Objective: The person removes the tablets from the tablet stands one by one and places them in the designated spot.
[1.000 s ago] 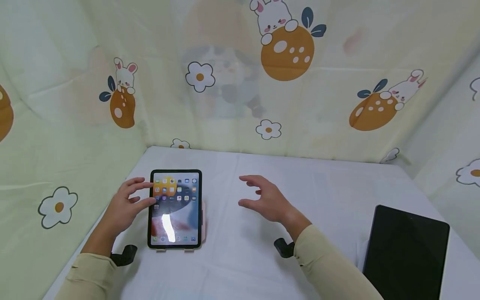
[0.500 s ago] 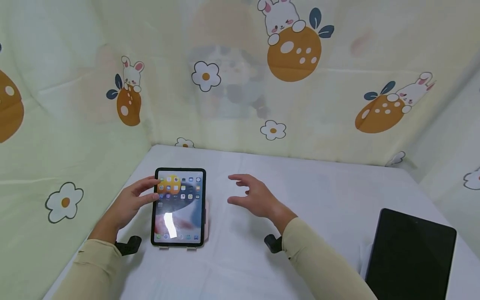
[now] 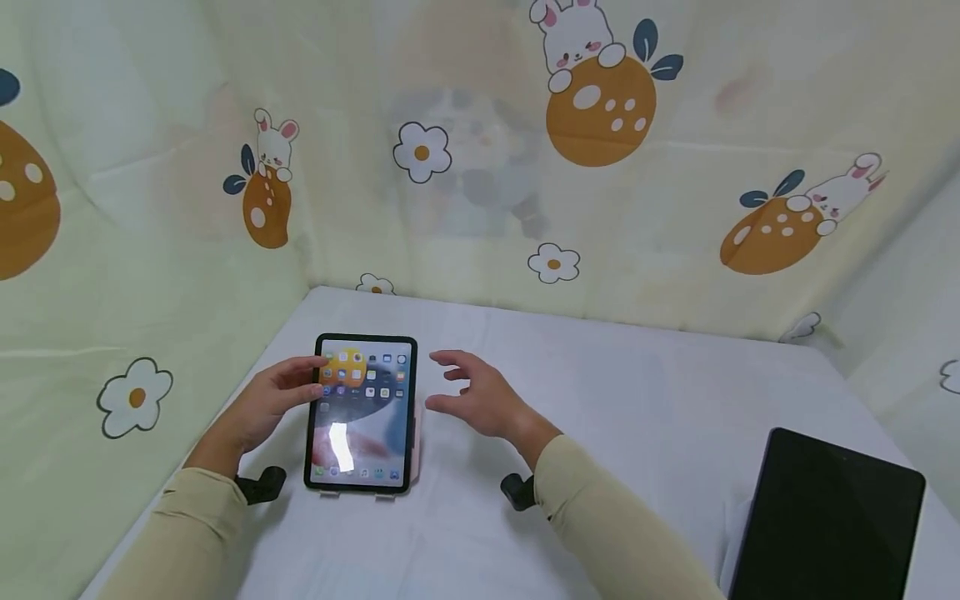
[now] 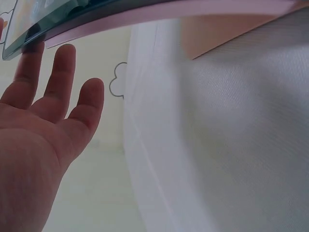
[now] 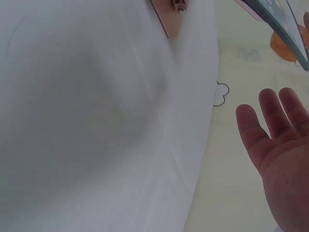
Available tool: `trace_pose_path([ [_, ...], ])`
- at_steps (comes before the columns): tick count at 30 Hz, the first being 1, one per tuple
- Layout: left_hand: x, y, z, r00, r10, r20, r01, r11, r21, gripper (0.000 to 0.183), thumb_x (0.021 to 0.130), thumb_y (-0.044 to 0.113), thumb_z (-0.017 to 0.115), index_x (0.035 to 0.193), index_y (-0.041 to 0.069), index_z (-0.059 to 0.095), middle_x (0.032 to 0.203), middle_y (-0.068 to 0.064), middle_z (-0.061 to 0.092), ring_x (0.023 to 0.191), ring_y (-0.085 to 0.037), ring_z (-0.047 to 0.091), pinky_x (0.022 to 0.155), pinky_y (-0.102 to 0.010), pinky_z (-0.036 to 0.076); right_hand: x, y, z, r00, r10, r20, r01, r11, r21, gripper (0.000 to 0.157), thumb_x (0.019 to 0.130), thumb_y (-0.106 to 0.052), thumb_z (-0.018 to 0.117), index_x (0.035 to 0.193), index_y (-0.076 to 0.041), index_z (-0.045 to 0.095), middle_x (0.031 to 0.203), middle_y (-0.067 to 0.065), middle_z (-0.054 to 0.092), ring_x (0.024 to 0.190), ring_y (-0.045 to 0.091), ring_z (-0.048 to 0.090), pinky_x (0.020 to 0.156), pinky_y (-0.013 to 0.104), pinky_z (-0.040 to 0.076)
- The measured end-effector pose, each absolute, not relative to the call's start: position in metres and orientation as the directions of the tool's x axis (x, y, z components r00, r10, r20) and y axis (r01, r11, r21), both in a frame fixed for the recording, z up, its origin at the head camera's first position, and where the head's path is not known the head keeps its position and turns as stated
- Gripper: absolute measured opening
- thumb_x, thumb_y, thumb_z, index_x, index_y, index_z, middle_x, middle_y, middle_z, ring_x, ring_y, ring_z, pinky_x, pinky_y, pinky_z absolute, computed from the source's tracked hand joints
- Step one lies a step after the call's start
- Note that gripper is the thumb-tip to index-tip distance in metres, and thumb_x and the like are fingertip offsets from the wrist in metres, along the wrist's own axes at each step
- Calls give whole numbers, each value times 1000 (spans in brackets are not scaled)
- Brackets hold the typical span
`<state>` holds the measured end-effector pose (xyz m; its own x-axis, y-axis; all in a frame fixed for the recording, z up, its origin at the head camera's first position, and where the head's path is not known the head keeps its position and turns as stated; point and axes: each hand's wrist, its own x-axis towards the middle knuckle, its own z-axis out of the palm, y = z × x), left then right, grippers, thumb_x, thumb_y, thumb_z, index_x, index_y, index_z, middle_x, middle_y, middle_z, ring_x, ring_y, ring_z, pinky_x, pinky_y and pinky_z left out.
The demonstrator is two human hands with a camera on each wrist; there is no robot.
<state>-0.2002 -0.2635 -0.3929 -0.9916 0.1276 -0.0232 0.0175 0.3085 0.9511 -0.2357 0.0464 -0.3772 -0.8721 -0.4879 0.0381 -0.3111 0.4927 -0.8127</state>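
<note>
A lit tablet (image 3: 363, 442) in a dark frame stands propped on a pink stand (image 3: 416, 454), its home screen full of app icons. My left hand (image 3: 262, 408) is at the tablet's left edge, thumb and index fingertip overlapping the border. In the left wrist view its other fingers (image 4: 89, 101) extend loosely, one tip right at the tablet's corner. Just to the right of the tablet my right hand (image 3: 480, 400) hovers with thumb and fingers spread, holding nothing. The right wrist view shows its fingers (image 5: 277, 113) apart from the tablet's edge (image 5: 285, 34).
A larger dark-screened tablet (image 3: 832, 517) leans at the table's right front. White cloth covers the table (image 3: 600, 383). A patterned curtain (image 3: 480, 200) with bunnies and flowers rises behind and along both sides. The stand's base plate (image 5: 168, 21) has a metal screw.
My right hand has moved left toward the tablet's right side. My left hand's thumb and index have come slightly further over the left edge. The head view has shifted a little.
</note>
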Motion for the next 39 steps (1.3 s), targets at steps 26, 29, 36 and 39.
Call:
trace_pose_path([
  [26,-213,-266,-390,-985,134,-106,-58,320,946,55,83,34,63,128,9,45,132,-18,36,117,-36,35,97,-49,28,-241,15,-371,-825,-563,-45,-199,365,-909,56,80,-26,68,130,-29,42,118,-4,48,107,19,47,80,31,46],
  [29,-213,-266,-390,-988,116,-105,-63,320,945,55,82,35,63,128,9,46,131,-17,36,117,-35,35,98,-49,28,-241,14,-372,-828,-559,-48,-179,344,-922,55,80,-25,67,129,-29,43,115,-4,49,103,17,49,80,31,46],
  [36,-213,-262,-393,-992,79,-101,-74,287,955,53,82,33,64,127,10,48,129,-15,39,115,-34,37,98,-47,29,-240,14,-374,-841,-539,-47,-156,325,-933,54,79,-25,68,128,-28,45,111,-5,52,102,16,50,81,33,45],
  [39,-213,-261,-394,-993,72,-92,-68,285,956,53,82,32,64,127,9,48,129,-16,39,115,-34,37,98,-47,28,-240,13,-375,-848,-528,-51,-145,323,-935,54,79,-25,69,127,-29,46,109,-5,53,104,17,49,83,35,44],
])
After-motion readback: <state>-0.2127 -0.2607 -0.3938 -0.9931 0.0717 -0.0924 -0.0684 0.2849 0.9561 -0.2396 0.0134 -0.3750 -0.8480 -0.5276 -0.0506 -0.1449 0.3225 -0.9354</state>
